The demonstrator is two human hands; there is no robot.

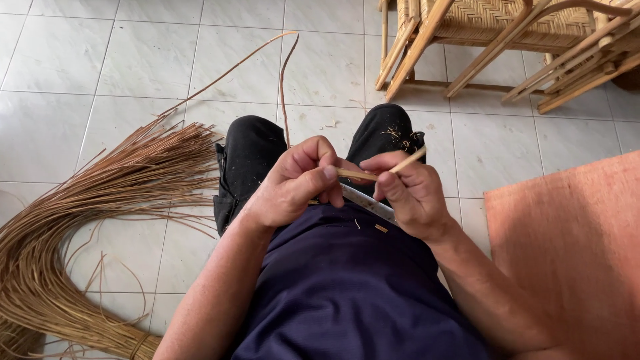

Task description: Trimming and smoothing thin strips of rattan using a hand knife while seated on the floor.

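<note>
Holding a cane strip (pixel 380 171) between both hands over your lap.
Your left hand (pixel 293 183) and right hand (pixel 410 193) both pinch it closed; its long axis rises rightward, blade (pixel 367 202) just beneath.

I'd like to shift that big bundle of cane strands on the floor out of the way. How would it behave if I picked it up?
The bundle of cane strands would probably droop and sag: the strands are long, thin and already curve across the tile floor. It likely feels light for its bulk. The far ends fan out loose, so strands may slip out or snag unless gripped near the bound end at the bottom edge.
</note>
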